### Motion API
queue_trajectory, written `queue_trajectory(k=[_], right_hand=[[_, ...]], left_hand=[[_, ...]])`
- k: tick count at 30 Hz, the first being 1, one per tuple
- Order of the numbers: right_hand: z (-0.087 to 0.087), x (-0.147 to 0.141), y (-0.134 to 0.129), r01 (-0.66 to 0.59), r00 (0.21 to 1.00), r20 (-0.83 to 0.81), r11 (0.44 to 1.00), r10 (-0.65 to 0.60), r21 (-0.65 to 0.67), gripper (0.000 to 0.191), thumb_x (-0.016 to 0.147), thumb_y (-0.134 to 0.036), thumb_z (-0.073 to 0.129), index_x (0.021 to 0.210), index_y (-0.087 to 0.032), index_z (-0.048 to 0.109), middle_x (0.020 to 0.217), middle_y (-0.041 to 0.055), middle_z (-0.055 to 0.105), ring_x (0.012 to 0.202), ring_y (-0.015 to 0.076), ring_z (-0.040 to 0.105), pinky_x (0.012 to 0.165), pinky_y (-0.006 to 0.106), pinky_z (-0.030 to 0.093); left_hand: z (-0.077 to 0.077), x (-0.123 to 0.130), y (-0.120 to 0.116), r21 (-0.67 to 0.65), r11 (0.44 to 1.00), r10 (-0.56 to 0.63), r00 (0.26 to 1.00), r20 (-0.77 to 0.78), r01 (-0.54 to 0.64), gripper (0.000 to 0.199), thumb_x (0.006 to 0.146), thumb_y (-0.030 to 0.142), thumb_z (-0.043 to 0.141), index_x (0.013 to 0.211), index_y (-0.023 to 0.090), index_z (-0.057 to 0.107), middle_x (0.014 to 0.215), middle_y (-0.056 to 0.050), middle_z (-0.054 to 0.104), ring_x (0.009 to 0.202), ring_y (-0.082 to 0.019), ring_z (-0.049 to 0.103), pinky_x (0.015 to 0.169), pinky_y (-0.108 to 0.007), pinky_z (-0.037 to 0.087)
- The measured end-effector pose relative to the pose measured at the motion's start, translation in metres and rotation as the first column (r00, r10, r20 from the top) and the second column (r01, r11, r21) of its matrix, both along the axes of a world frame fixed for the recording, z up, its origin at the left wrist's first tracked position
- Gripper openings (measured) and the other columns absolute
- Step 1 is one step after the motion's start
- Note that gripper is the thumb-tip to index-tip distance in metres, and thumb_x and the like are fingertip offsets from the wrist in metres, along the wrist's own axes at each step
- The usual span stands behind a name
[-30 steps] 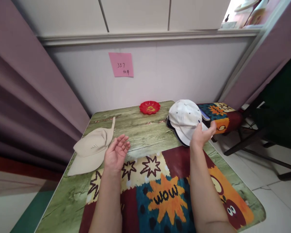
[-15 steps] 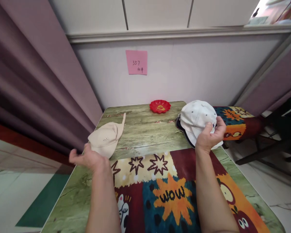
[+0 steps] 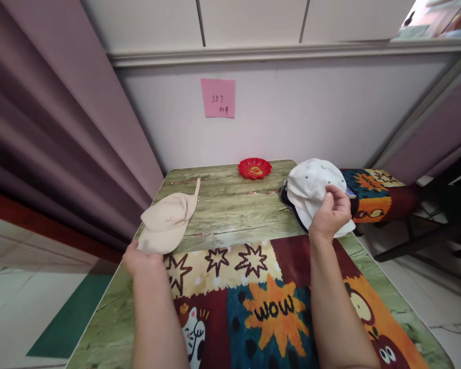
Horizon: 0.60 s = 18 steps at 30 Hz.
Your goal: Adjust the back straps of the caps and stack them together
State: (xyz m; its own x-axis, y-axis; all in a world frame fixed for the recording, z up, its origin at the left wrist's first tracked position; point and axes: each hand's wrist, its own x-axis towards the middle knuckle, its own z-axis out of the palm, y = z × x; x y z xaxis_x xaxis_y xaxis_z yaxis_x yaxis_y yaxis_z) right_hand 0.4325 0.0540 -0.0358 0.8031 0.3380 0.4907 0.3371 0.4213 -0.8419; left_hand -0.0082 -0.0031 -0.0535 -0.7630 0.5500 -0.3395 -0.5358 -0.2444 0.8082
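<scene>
On the left of the table lies a beige cap, its brim toward me and its strap stretched out behind. My left hand is at the front edge of that brim, fingers partly hidden beneath it, so its grip is unclear. To the right, a white cap rests on top of a dark cap. My right hand is in front of the white cap, fingers curled and thumb near the fingertips. Whether anything is between them is too small to tell.
A red scalloped dish sits at the back of the green wooden-patterned table. A colourful mat covers the front. Behind is a wall with a pink note. A patterned bench stands to the right.
My left hand has moved down to the beige cap's brim, its fingers no longer spread out to the left. The fingers of my right hand have curled in more beside the white cap.
</scene>
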Motion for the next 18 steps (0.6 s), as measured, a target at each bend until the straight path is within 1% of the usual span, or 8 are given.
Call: queue_trajectory(k=[2, 3, 4, 7, 10, 12, 15, 18], right_hand=[[0.001, -0.001, 0.000, -0.026, 0.999, -0.027, 1.000, 0.026, -0.002, 0.026, 0.088, -0.030, 0.052, 0.101, -0.016, 0.069, 0.100, 0.0084, 0.073, 0.099, 0.0220, 0.069, 0.094, 0.041, 0.052], [0.001, -0.002, 0.000, -0.049, 0.998, -0.049, 0.999, 0.049, -0.004, 0.026, 0.088, -0.031, 0.052, 0.100, -0.016, 0.069, 0.097, 0.0079, 0.073, 0.097, 0.0219, 0.070, 0.092, 0.040, 0.053], [0.002, -0.003, 0.000, -0.080, 0.994, -0.074, 0.997, 0.080, -0.004, 0.026, 0.088, -0.032, 0.053, 0.099, -0.016, 0.069, 0.094, 0.0075, 0.073, 0.094, 0.0218, 0.071, 0.089, 0.040, 0.054], [0.003, -0.009, -0.001, -0.204, 0.967, -0.154, 0.979, 0.202, 0.004, 0.026, 0.086, -0.035, 0.058, 0.097, -0.015, 0.070, 0.085, 0.0063, 0.073, 0.085, 0.0203, 0.072, 0.081, 0.036, 0.055], [0.003, -0.020, -0.003, -0.376, 0.906, -0.225, 0.926, 0.359, -0.037, 0.029, 0.083, -0.039, 0.063, 0.096, -0.015, 0.070, 0.082, 0.0059, 0.074, 0.080, 0.0183, 0.071, 0.078, 0.034, 0.055], [0.003, -0.030, -0.004, -0.537, 0.826, -0.277, 0.836, 0.491, -0.118, 0.031, 0.081, -0.043, 0.066, 0.096, -0.016, 0.070, 0.083, 0.0059, 0.074, 0.081, 0.0178, 0.070, 0.076, 0.032, 0.055], [0.004, -0.050, -0.008, -0.765, 0.633, -0.435, 0.606, 0.641, -0.220, 0.034, 0.079, -0.046, 0.071, 0.097, -0.018, 0.070, 0.088, 0.0066, 0.074, 0.082, 0.0185, 0.071, 0.070, 0.030, 0.055], [0.006, -0.070, -0.013, -0.901, 0.400, -0.651, 0.408, 0.645, -0.148, 0.036, 0.080, -0.050, 0.071, 0.100, -0.020, 0.068, 0.104, 0.0098, 0.073, 0.088, 0.0222, 0.072, 0.070, 0.034, 0.059]], left_hand=[[0.002, 0.004, 0.000, -0.082, 0.986, 0.151, 0.982, 0.112, -0.142, 0.032, 0.083, 0.010, 0.049, 0.113, 0.018, 0.059, 0.102, -0.006, 0.070, 0.097, -0.019, 0.069, 0.086, -0.035, 0.059], [0.004, 0.007, 0.000, -0.119, 0.979, 0.184, 0.970, 0.160, -0.166, 0.033, 0.082, 0.008, 0.051, 0.112, 0.018, 0.060, 0.101, -0.005, 0.071, 0.095, -0.019, 0.070, 0.087, -0.035, 0.058], [0.005, 0.011, 0.000, -0.131, 0.982, 0.161, 0.967, 0.200, -0.136, 0.035, 0.082, 0.006, 0.053, 0.113, 0.019, 0.061, 0.099, -0.005, 0.072, 0.092, -0.018, 0.070, 0.088, -0.036, 0.058], [0.009, 0.026, 0.003, -0.091, 0.995, -0.017, 0.951, 0.309, 0.047, 0.042, 0.080, -0.002, 0.054, 0.116, 0.019, 0.061, 0.089, -0.002, 0.073, 0.078, -0.015, 0.071, 0.082, -0.031, 0.059], [0.013, 0.049, 0.009, -0.011, 0.985, -0.153, 0.914, 0.377, 0.170, 0.048, 0.082, -0.005, 0.051, 0.122, 0.020, 0.059, 0.086, -0.002, 0.074, 0.070, -0.012, 0.070, 0.072, -0.024, 0.059], [0.017, 0.069, 0.012, 0.040, 0.977, -0.211, 0.907, 0.365, 0.211, 0.051, 0.083, -0.006, 0.050, 0.127, 0.020, 0.057, 0.089, -0.003, 0.076, 0.070, -0.012, 0.071, 0.070, -0.023, 0.059], [0.028, 0.100, 0.014, 0.160, 0.933, -0.357, 0.889, 0.289, 0.323, 0.055, 0.082, -0.006, 0.051, 0.131, 0.019, 0.057, 0.100, -0.007, 0.077, 0.081, -0.015, 0.073, 0.078, -0.026, 0.059], [0.040, 0.131, 0.012, 0.274, 0.859, -0.493, 0.844, 0.212, 0.433, 0.058, 0.083, -0.005, 0.051, 0.135, 0.020, 0.056, 0.112, -0.008, 0.075, 0.098, -0.019, 0.072, 0.091, -0.033, 0.058]])
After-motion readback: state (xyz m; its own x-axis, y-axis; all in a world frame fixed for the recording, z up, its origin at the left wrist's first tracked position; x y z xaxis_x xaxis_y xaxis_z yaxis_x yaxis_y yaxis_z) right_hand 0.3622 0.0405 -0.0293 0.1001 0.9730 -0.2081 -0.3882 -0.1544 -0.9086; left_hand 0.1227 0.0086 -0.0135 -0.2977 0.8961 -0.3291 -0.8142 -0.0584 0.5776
